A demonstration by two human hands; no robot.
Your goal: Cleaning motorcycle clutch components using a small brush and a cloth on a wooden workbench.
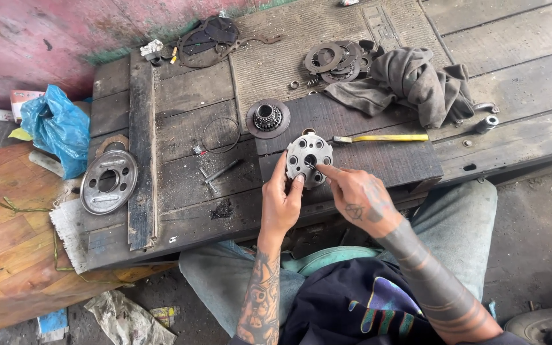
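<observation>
Left hand [282, 203] is clamped around the lower left edge of the round metal plate [309, 160], thumb up one side and fingertips curled onto its face, propping the disc on the dark wooden bench [180, 172] right in front of the knees. Right hand [356, 195] comes in from the other side, mostly closed, forefinger stretched out with its tip at the plate's centre hole; whether it pinches some small part there I cannot tell. To do this well, I'd judge the left grip should stay firm so the plate doesn't rock, while the right fingertip works lightly, square to the hole. Just beyond the plate, away from the hands, sits a toothed hub on a dark disc [268, 118], and off the right fingertips lies a yellow-handled tool [381, 137]. Farther out past that, a grey rag [410, 80] is bunched beside a stack of thin rings [337, 61]. Well out to the left hand's side rests a larger grey cover plate [108, 181], with a blue plastic bag [55, 128] beyond it.
</observation>
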